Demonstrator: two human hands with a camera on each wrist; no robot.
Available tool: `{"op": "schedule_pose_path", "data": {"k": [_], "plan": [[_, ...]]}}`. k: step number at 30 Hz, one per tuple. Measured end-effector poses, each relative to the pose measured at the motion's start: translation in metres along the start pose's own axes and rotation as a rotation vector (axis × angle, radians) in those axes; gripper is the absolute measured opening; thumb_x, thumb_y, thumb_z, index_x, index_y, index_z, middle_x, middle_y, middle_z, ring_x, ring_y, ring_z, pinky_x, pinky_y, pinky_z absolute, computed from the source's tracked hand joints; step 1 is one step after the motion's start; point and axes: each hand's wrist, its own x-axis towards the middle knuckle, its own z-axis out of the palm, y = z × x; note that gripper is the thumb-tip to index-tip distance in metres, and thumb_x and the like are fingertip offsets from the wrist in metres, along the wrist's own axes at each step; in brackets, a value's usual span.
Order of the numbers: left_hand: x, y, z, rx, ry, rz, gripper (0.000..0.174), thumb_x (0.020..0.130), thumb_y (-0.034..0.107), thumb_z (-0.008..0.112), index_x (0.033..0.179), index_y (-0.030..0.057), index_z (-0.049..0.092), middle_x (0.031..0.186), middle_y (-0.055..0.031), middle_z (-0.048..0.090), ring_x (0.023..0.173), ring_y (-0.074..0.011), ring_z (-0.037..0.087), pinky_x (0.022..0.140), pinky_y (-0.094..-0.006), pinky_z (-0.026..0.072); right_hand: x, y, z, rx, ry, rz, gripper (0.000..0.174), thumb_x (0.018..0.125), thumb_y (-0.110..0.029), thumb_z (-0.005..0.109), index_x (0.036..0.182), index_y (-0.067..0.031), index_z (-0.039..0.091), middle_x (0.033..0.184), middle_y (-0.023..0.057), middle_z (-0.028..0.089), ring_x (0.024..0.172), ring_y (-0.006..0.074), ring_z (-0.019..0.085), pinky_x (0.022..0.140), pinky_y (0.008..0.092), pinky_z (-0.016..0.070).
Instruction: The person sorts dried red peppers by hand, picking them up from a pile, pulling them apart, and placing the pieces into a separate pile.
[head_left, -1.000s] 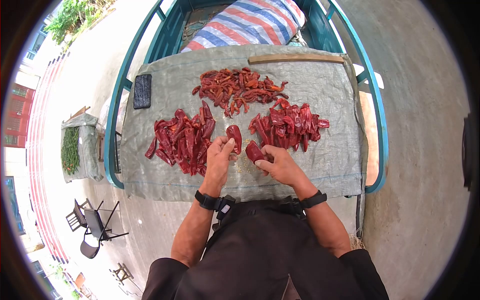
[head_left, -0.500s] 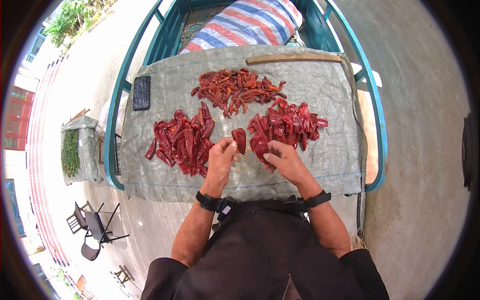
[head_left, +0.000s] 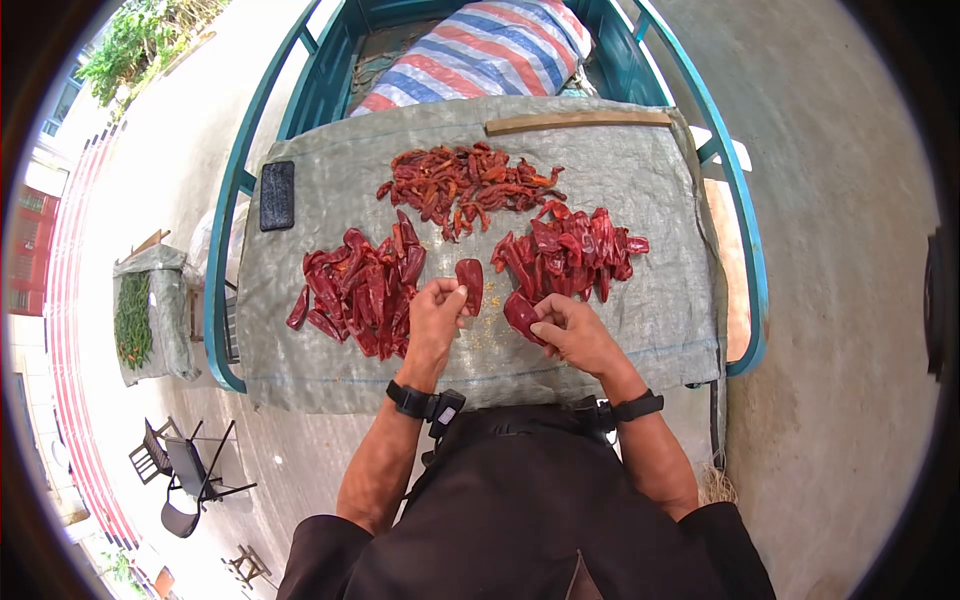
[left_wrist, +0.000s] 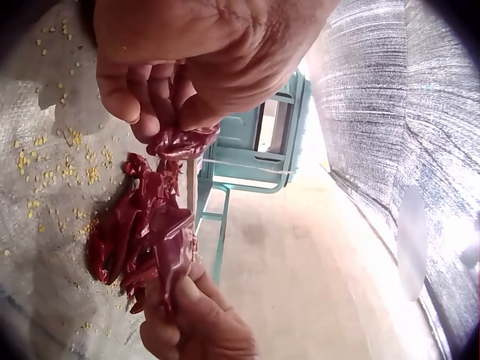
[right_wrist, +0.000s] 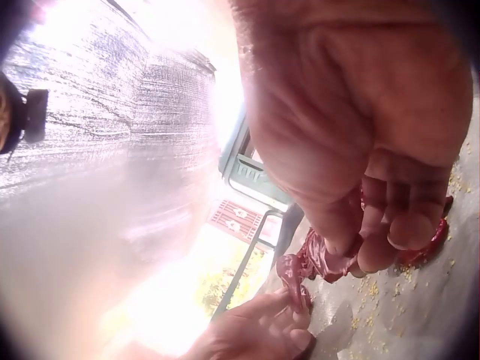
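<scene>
The left hand [head_left: 436, 318] pinches a dark red pepper [head_left: 469, 284] between thumb and fingers, held upright above the grey cloth. Just to its right, the right hand [head_left: 577, 335] grips another glossy red pepper [head_left: 521, 313], which tilts toward the left. The two peppers are apart. A pile of red peppers [head_left: 372, 292] lies left of the left hand, and a second pile [head_left: 575, 248] lies beyond the right hand. Farther back is a heap of thinner, shrivelled orange-red peppers [head_left: 465, 183]. In the left wrist view, yellow seeds [left_wrist: 91, 175] are scattered on the cloth.
A black phone [head_left: 277, 196] lies at the cloth's [head_left: 310, 385] back left, and a wooden strip [head_left: 580, 121] along its back edge. Teal rails [head_left: 745, 230] flank both sides. A striped sack [head_left: 480, 55] is behind. Chairs [head_left: 190, 465] stand on the ground at left.
The right hand's pepper has tipped away from the pile behind and now sits lower. The left hand's pepper has shifted slightly left and stands more upright. The whole view has shifted slightly.
</scene>
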Motion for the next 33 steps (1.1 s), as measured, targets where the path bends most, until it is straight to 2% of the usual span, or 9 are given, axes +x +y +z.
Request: {"op": "schedule_pose_path", "data": {"k": [8,14,17,20,23,24,27,30,33], "plan": [[0.018,-0.001,0.003,0.086,0.002,-0.013,0.019,0.102,0.014,0.075,0.113,0.0006,0.068,0.091,-0.0012,0.070,0.075,-0.0090,0.068,0.061,-0.0236,0.0487,-0.008,0.015,-0.005,0.025,0.127,0.014,0.013,0.100,-0.013,0.073,0.104,-0.0028,0.066,0.083,0.0015,0.068,0.068,0.0098,0.067,0.058,0.0281,0.0511],[0.053,-0.016,0.014,0.199,0.040,0.121,0.014,0.101,0.011,0.074,0.110,0.0018,0.068,0.082,0.0001,0.070,0.071,-0.0097,0.067,0.061,-0.0246,0.0480,-0.014,0.025,-0.014,0.048,0.108,0.001,0.013,0.100,-0.013,0.073,0.104,-0.0029,0.065,0.082,0.0006,0.067,0.067,0.0088,0.066,0.057,0.0273,0.0503],[0.066,-0.020,0.022,0.308,0.094,0.196,0.015,0.100,0.010,0.074,0.112,0.0019,0.068,0.082,-0.0016,0.072,0.072,-0.0108,0.069,0.063,-0.0265,0.0511,-0.017,0.023,-0.021,0.078,0.103,-0.001,0.013,0.100,-0.013,0.073,0.104,-0.0028,0.065,0.082,0.0006,0.067,0.066,0.0086,0.065,0.057,0.0274,0.0503],[0.065,-0.012,0.038,0.457,0.180,0.139,0.016,0.098,0.011,0.075,0.109,0.0008,0.069,0.083,-0.0067,0.075,0.074,-0.0146,0.073,0.067,-0.0300,0.0548,-0.015,0.022,-0.029,0.102,0.078,-0.003,0.013,0.100,-0.013,0.073,0.105,-0.0024,0.066,0.082,0.0006,0.067,0.066,0.0085,0.065,0.058,0.0271,0.0506],[0.069,-0.018,0.043,0.812,0.215,0.311,0.017,0.095,0.012,0.076,0.107,0.0000,0.070,0.085,-0.0117,0.077,0.076,-0.0187,0.075,0.068,-0.0328,0.0564,-0.014,0.020,-0.035,0.129,0.054,-0.017,0.013,0.100,-0.012,0.073,0.105,-0.0014,0.066,0.083,0.0010,0.067,0.067,0.0084,0.065,0.058,0.0267,0.0507],[0.069,-0.020,0.046,0.819,0.248,0.379,0.018,0.093,0.012,0.076,0.105,-0.0001,0.072,0.084,-0.0131,0.077,0.074,-0.0220,0.075,0.069,-0.0358,0.0570,-0.014,0.020,-0.037,0.137,0.045,-0.023,0.013,0.100,-0.011,0.073,0.106,-0.0010,0.066,0.083,0.0011,0.067,0.067,0.0084,0.065,0.058,0.0265,0.0508],[0.077,-0.028,0.054,0.714,0.212,0.433,0.019,0.093,0.012,0.076,0.107,0.0002,0.072,0.084,-0.0131,0.077,0.075,-0.0218,0.075,0.071,-0.0365,0.0574,-0.009,0.029,-0.042,0.124,-0.014,-0.042,0.015,0.102,-0.014,0.073,0.108,-0.0022,0.066,0.082,-0.0006,0.067,0.067,0.0067,0.065,0.056,0.0241,0.0505],[0.075,-0.027,0.063,0.683,0.205,0.453,0.016,0.090,0.009,0.075,0.105,0.0014,0.072,0.082,-0.0146,0.074,0.074,-0.0302,0.073,0.072,-0.0411,0.0573,-0.008,0.031,-0.045,0.141,-0.045,-0.008,0.015,0.103,-0.014,0.073,0.108,-0.0022,0.065,0.083,-0.0007,0.066,0.067,0.0065,0.065,0.056,0.0241,0.0504],[0.072,-0.022,0.063,0.688,0.247,0.387,0.016,0.090,0.009,0.074,0.104,0.0000,0.071,0.084,-0.0144,0.074,0.075,-0.0273,0.073,0.072,-0.0395,0.0572,-0.004,0.033,-0.044,0.148,-0.066,0.026,0.013,0.100,-0.010,0.073,0.104,-0.0012,0.065,0.082,0.0023,0.068,0.066,0.0091,0.066,0.059,0.0261,0.0500]]}}
